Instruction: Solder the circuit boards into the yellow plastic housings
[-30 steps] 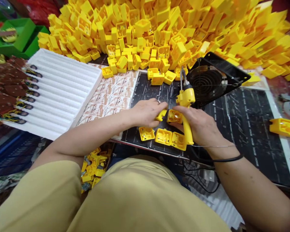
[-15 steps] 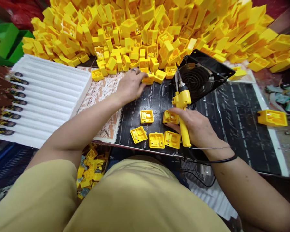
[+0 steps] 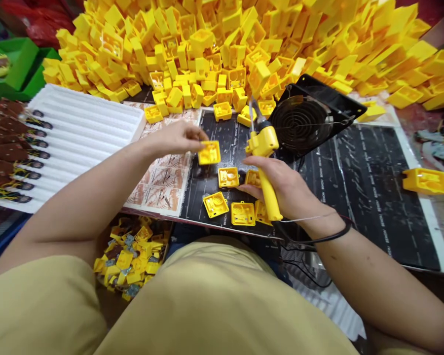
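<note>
My left hand (image 3: pixel 185 137) pinches an open yellow plastic case (image 3: pixel 209 154) by its left edge, just above the black mat (image 3: pixel 203 185). My right hand (image 3: pixel 290 190) is wrapped round the handle of a yellow soldering gun (image 3: pixel 263 142), its metal tip pointing up and away from me. Between the hands lies a yellow case (image 3: pixel 228 177) with its hollow side up. Another case (image 3: pixel 251 177) sits by my right fingertips, partly hidden by them. Nearer the front edge rest a tilted case (image 3: pixel 215 204), a square one (image 3: pixel 243 214) and one half covered by the handle (image 3: pixel 261 213).
A big heap of yellow cases (image 3: pixel 207 39) fills the back. A black fan (image 3: pixel 299 118) leans beyond the soldering gun. White ribbed foam (image 3: pixel 89 128) bearing brown parts with wires (image 3: pixel 7 148) lies left. One yellow case (image 3: pixel 427 181) stands at right. A cable hangs from my right wrist.
My left hand has drawn a yellow case from the front of the heap towards me and left. My right hand has moved slightly left with the soldering gun, off the case beside it.
</note>
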Motion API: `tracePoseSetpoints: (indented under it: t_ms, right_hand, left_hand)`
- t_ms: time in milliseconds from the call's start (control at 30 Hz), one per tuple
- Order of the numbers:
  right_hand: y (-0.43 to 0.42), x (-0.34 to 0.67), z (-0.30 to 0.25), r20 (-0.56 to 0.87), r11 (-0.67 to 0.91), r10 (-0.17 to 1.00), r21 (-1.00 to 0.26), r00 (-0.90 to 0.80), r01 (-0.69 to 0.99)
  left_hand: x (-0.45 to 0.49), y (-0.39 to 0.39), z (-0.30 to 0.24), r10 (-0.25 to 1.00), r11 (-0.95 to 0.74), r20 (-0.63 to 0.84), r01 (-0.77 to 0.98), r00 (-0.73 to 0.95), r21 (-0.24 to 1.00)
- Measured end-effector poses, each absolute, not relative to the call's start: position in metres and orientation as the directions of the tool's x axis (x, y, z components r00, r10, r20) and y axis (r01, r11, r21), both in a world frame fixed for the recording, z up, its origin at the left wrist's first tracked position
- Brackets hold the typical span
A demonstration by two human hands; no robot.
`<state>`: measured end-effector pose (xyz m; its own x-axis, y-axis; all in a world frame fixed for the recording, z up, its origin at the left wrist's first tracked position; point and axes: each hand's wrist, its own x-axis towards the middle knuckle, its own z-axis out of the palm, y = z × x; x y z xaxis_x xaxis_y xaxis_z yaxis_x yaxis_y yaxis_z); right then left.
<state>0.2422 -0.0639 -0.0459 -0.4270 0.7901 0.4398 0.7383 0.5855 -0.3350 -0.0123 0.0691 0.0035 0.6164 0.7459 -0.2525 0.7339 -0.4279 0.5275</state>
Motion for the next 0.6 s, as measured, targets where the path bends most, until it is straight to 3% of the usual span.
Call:
tracePoseSetpoints:
  t_ms: [100,300,600]
  right_hand:
    - [-0.050,0.228,-0.050,0.399,0.626,0.775,-0.376,-0.491,0.683]
    - [-0.046,0.230,-0.053,0.360,0.580,0.812,-0.424,-0.459,0.695]
    - [-0.061,0.245,-0.053,0.314,0.534,0.845,-0.524,-0.432,0.664]
  left_hand:
    - [-0.028,0.039,-0.006,0.733,-0.443,-0.340,0.792,0.589,0.419]
    - [-0.024,0.002,-0.019,0.868,-0.436,-0.202,0.891,0.453,0.127]
    - [0.001,-0.001,-0.020,0.868,-0.452,-0.257,0.890,0.424,-0.057]
